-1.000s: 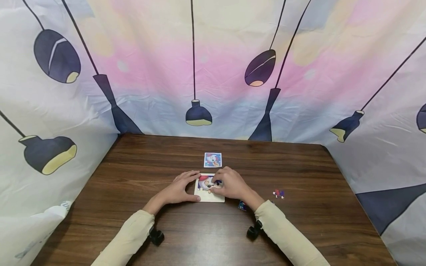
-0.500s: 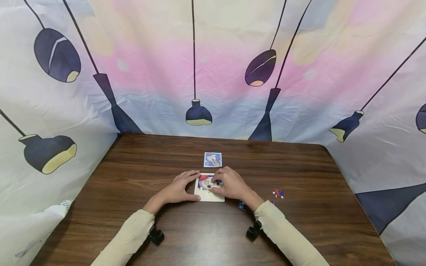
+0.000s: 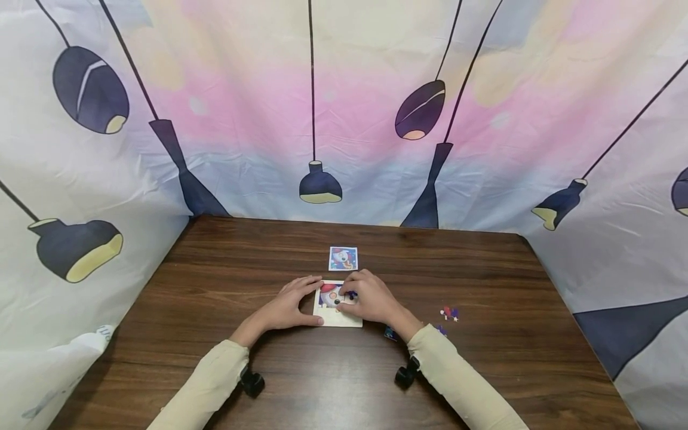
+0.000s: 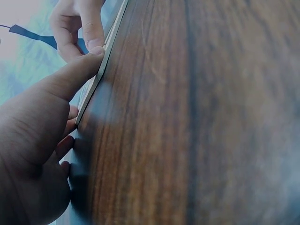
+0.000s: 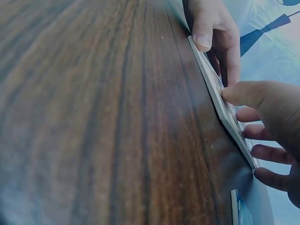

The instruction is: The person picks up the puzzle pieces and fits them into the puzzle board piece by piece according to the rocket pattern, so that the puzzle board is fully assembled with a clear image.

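A small cream puzzle board (image 3: 334, 319) lies on the table, its upper part covered by a picture of a white animal with a red hat (image 3: 328, 289). My left hand (image 3: 292, 303) holds the board's left side, thumb at the near corner and fingers at the far one. Over the board's right half, my right hand (image 3: 374, 297) has its thumb and curled fingers around a puzzle piece in the picture. That piece is mostly hidden by the fingers. In the right wrist view, the right thumb (image 5: 246, 93) touches the board's top face.
A square picture card (image 3: 343, 258) lies just beyond the board. Small red, white and blue pieces (image 3: 449, 313) are grouped to the right. A dark blue piece (image 3: 390, 333) lies by the right wrist. A printed cloth (image 3: 258, 119) hangs behind the table (image 3: 242, 257).
My right hand has shifted very slightly to the left over the board. The left hand and the board stay practically where they were.
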The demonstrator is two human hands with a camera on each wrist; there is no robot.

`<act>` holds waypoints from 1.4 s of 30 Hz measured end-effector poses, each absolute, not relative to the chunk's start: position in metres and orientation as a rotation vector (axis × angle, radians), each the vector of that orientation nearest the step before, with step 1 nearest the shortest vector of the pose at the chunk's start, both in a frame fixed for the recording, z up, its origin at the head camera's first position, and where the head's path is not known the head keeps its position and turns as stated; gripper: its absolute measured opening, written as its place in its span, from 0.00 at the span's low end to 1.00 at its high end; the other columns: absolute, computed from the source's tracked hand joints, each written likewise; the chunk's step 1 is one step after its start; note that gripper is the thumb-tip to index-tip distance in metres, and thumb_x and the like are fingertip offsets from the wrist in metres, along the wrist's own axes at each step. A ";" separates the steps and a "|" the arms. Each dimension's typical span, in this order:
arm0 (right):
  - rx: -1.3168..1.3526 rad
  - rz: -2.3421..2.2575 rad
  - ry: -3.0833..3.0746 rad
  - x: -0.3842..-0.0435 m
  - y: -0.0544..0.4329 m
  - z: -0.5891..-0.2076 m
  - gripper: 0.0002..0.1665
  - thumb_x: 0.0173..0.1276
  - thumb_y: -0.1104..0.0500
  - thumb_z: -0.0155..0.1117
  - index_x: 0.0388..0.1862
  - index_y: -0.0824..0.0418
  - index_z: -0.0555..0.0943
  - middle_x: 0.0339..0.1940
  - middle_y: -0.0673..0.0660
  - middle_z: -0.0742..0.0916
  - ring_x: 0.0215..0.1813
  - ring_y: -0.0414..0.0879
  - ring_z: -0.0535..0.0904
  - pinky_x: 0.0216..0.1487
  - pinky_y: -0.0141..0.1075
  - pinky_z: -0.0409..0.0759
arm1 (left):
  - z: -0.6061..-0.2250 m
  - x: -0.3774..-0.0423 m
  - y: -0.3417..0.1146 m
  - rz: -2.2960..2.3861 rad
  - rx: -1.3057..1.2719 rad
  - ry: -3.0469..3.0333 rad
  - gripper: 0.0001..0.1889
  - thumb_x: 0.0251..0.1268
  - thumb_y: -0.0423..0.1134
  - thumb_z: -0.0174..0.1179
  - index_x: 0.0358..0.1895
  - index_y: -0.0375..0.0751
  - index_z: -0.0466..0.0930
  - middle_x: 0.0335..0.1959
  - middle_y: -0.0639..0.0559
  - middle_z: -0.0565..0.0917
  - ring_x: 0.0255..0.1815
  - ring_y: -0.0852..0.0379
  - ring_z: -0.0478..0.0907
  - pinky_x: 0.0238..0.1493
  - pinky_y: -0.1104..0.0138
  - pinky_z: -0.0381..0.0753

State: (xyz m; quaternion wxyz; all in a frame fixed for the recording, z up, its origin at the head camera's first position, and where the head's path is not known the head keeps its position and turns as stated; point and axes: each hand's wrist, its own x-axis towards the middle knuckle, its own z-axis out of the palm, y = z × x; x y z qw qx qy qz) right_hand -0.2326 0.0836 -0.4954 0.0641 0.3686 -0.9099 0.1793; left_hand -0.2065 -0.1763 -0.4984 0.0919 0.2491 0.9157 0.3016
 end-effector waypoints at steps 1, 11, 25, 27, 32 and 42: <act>1.113 0.544 -2.747 -0.233 0.084 -0.495 0.17 0.64 0.41 0.75 0.43 0.49 0.91 0.47 0.49 0.87 0.48 0.44 0.77 0.49 0.40 0.80 | -0.498 -0.207 -0.176 0.897 0.741 2.719 0.48 0.59 0.62 0.71 0.79 0.44 0.64 0.81 0.46 0.61 0.82 0.38 0.50 0.77 0.36 0.49; 1.110 0.656 -2.739 -0.237 0.092 -0.494 0.15 0.67 0.43 0.73 0.44 0.50 0.91 0.49 0.48 0.87 0.49 0.43 0.77 0.51 0.41 0.80 | -0.499 -0.207 -0.176 0.891 0.745 2.721 0.49 0.59 0.63 0.71 0.79 0.44 0.64 0.81 0.46 0.60 0.82 0.38 0.51 0.76 0.35 0.51; 0.927 0.895 -2.673 -0.226 0.148 -0.480 0.19 0.69 0.46 0.72 0.53 0.55 0.89 0.51 0.48 0.87 0.57 0.48 0.81 0.59 0.51 0.81 | -0.497 -0.207 -0.178 0.886 0.749 2.744 0.49 0.57 0.63 0.72 0.79 0.44 0.65 0.80 0.47 0.62 0.82 0.40 0.51 0.77 0.37 0.50; 0.885 0.909 -2.665 -0.223 0.159 -0.480 0.20 0.70 0.46 0.71 0.54 0.55 0.88 0.51 0.48 0.87 0.57 0.48 0.81 0.59 0.52 0.81 | -0.497 -0.207 -0.178 0.885 0.741 2.742 0.49 0.57 0.62 0.73 0.79 0.44 0.65 0.80 0.47 0.61 0.82 0.40 0.51 0.77 0.37 0.50; 0.817 0.910 -2.640 -0.217 0.188 -0.483 0.20 0.69 0.45 0.71 0.53 0.55 0.89 0.51 0.48 0.88 0.56 0.49 0.82 0.57 0.53 0.81 | -0.496 -0.206 -0.177 0.892 0.726 2.738 0.49 0.57 0.63 0.72 0.79 0.44 0.65 0.81 0.47 0.61 0.83 0.40 0.50 0.77 0.37 0.49; 0.778 0.883 -2.620 -0.204 0.241 -0.487 0.20 0.67 0.48 0.75 0.53 0.56 0.88 0.51 0.50 0.88 0.55 0.51 0.82 0.55 0.55 0.82 | -0.497 -0.205 -0.175 0.909 0.745 2.733 0.49 0.57 0.62 0.73 0.79 0.44 0.65 0.80 0.47 0.62 0.82 0.40 0.51 0.77 0.36 0.49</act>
